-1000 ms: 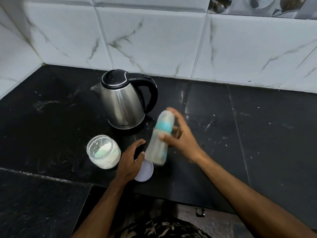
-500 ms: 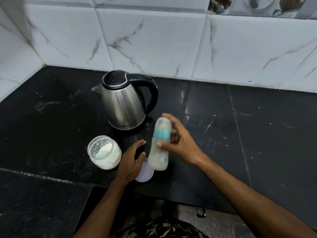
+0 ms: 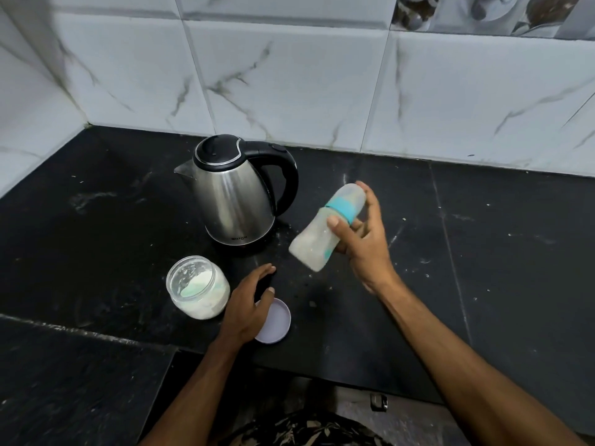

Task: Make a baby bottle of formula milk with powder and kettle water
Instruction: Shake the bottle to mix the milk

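My right hand grips a capped baby bottle with a teal collar, full of milky liquid and tilted with its top up and to the right, held above the counter right of the kettle. The steel kettle with black lid and handle stands at the back. An open glass jar of white powder sits in front of it. My left hand rests with fingers apart over the edge of a pale lilac jar lid lying flat beside the jar.
The black stone counter has white specks scattered on it. White marble-look tiled walls rise behind and at the left corner. A lower black ledge runs at the front left.
The bottle has swung from nearly upright to a strong tilt and risen toward the right in my right hand. My left hand has stayed over the lid.
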